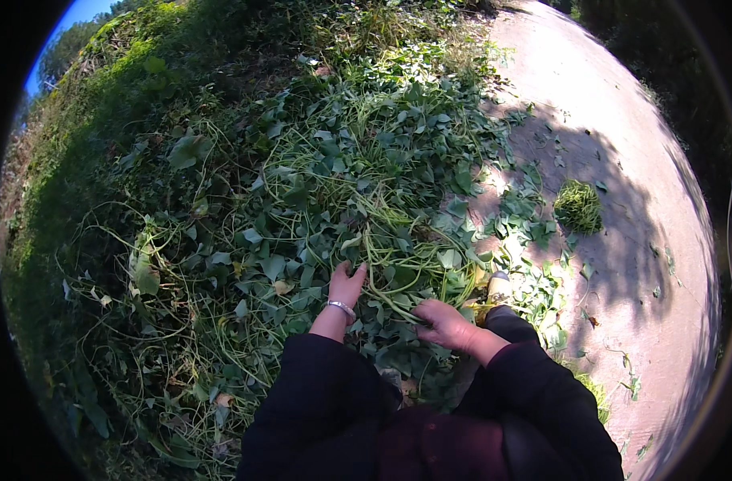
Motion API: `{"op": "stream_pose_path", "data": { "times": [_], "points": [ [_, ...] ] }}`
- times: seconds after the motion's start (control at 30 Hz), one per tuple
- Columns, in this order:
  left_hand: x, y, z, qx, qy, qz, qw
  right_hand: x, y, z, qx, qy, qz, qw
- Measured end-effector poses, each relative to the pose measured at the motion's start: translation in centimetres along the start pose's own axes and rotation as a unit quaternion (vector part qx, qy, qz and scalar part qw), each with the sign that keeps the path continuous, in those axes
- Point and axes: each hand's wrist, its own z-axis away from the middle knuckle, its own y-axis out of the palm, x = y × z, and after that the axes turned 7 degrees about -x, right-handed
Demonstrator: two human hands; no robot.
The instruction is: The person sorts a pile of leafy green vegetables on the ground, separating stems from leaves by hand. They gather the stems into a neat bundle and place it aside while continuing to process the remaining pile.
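My right hand is closed around the lower end of a green vine stem, which runs up and left from my fingers. To its left, my left hand reaches into the leaves with thumb and fingers apart, close beside the same stem. A silver bracelet circles my left wrist. Around both hands spreads a thick heap of cut leafy vines, with long pale stems tangled among broad green leaves. What lies under the leaves is hidden.
A concrete path curves along the right, partly shaded. On it lies a bundle of green stems; another bundle is partly hidden beside my right sleeve. My shoe stands among scattered leaves. Weeds and undergrowth fill the left.
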Motion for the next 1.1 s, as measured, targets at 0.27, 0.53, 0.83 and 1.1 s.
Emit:
{"op": "stream_pose_path", "data": {
  "times": [0.27, 0.53, 0.83, 1.1],
  "points": [
    [-6.4, -1.4, 0.1, 0.091, -0.202, 0.299, 0.928, 1.2, 1.0, 2.2, -0.024, -0.074, 0.002, 0.997],
    [-22.2, -15.2, -0.4, -0.078, 0.237, 0.505, 0.826, 0.1, -1.4, 1.5, -0.218, 0.078, 0.06, 0.971],
    [-13.4, -7.4, 8.1, 0.154, -0.019, 0.489, 0.858, -1.4, -2.6, 1.2, -0.419, 0.098, -0.005, 0.903],
    [-10.8, -3.6, 8.5, 0.299, -0.083, 0.408, 0.859, 1.9, -3.4, -0.4, -0.32, 0.04, 0.071, 0.944]
  ]
}}
